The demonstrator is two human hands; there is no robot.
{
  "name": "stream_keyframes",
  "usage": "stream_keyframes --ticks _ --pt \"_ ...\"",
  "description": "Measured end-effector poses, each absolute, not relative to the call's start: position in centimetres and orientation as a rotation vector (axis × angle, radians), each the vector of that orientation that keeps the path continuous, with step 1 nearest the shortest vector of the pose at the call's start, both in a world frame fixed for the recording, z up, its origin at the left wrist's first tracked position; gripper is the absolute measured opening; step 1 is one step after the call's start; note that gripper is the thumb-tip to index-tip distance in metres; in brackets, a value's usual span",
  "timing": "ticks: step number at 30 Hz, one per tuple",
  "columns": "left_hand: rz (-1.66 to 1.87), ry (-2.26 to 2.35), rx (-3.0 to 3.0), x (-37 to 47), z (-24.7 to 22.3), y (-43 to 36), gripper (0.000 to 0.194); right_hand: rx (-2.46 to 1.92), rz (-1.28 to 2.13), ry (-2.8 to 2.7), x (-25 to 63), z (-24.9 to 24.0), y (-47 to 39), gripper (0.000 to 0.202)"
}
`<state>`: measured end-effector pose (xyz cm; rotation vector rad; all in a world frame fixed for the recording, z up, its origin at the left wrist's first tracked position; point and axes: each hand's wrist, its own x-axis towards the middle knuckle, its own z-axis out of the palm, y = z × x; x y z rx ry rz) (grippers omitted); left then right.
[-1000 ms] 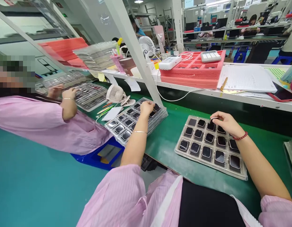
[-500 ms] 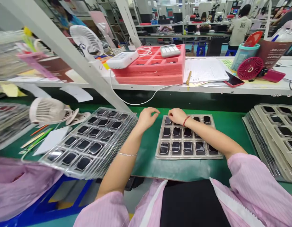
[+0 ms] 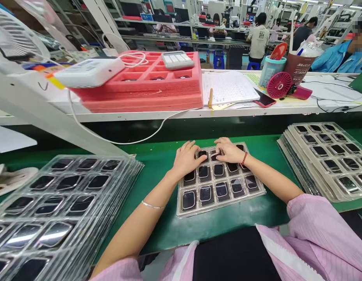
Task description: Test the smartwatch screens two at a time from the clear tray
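Observation:
A clear plastic tray point(image 3: 181, 210) lies tilted to my view on the green bench, with dark rounded-square screens like watch faces in its compartments. My left hand point(image 3: 185, 159) is over the tray's far left corner, thumb stretched toward a back-row screen and apart from the fingers, holding nothing I can see. At the back row, my right hand point(image 3: 230, 151) has thumb and fingertips closed at the edge of a dark screen point(image 3: 213, 155). The fingers partly hide this piece. Front-row screens, such as a light-rimmed screen point(image 3: 205, 194), lie in their compartments.
A tall stack of filled trays point(image 3: 78, 191) stands at left, another tray stack point(image 3: 324, 156) at right. Above the bench runs a white shelf point(image 3: 236, 110) with a red foam box point(image 3: 139, 95), papers point(image 3: 230, 88) and a small pink fan point(image 3: 279, 84). A white cable point(image 3: 134, 143) hangs down.
My view has turned right and the tray looks more slanted. My left hand has moved from beside the tray onto its far left part. My right hand stays at the back row, slightly further right.

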<state>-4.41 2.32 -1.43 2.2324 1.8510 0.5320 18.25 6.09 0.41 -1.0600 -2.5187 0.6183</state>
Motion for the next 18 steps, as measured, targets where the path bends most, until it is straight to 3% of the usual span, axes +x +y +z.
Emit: stream_keyframes --ticks 6,12,18 --pt "0.63 1.806 2.204 -4.1 -1.4 2.0 0.018 -0.901 1.598 -1.822 18.3 2.7 6.9 0.019" --pt "1.019 1.326 1.561 -2.3 1.4 1.3 0.017 -0.724 1.906 -1.439 19.5 4.5 7.1 0.032" --pt "0.986 0.9 0.978 -2.1 5.9 0.9 0.047 -0.605 2.087 -1.195 21.2 5.6 5.9 0.051"
